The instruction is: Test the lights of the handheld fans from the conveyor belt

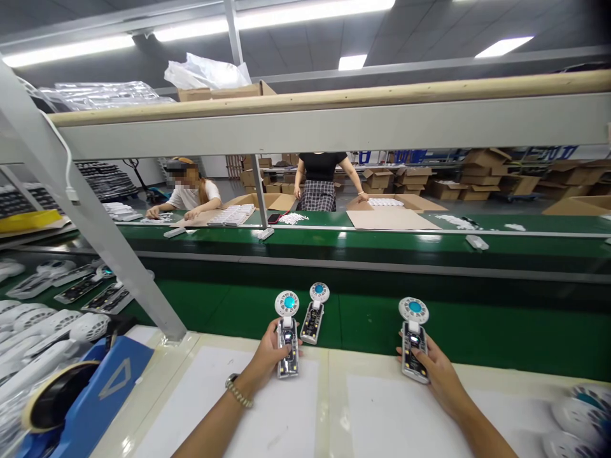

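My left hand (pixel 270 353) is closed round a small handheld fan (pixel 287 364), its thumb on the dark front with a lit display. The fan's round white head with a blue centre points up. Farther right, my right hand (pixel 435 366) grips a similar fan (pixel 414 350), thumb also on its front. Between them, nearer my left hand, a third fan (pixel 312 323) lies on the green belt's near edge, touched by neither palm; whether my left fingertips touch it I cannot tell.
A blue tape dispenser (pixel 107 388) and white fan parts (pixel 42 324) crowd the left. More fan heads (pixel 580 413) sit at the lower right. A slanted metal post (pixel 114 242) crosses the left side. Two people are beyond the green belt (pixel 214 302).
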Demonstrator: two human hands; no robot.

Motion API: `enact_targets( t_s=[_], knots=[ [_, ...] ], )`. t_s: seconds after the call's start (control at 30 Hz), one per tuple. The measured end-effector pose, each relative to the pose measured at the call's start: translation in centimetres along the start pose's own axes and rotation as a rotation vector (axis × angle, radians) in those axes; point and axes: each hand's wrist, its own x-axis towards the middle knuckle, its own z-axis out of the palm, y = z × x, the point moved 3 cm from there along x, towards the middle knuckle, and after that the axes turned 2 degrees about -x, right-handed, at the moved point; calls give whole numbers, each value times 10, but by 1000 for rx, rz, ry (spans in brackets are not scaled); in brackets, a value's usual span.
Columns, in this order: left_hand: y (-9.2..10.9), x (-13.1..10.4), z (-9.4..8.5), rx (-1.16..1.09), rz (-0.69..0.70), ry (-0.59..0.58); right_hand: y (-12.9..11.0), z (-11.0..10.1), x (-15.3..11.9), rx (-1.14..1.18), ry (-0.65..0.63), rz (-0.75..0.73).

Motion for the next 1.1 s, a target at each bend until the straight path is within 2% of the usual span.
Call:
enact_targets(
  t_s=[0.97, 1.03, 1.1],
  knots=[
    [6, -2, 3, -38, -11, 38, -2, 2, -4, 5, 6, 14],
    [8, 0, -1, -37, -25, 65, -4, 1, -4, 32, 6, 22],
    [14, 6, -11, 39, -48, 149, -6, -1, -4, 84, -34, 70]
  ],
)
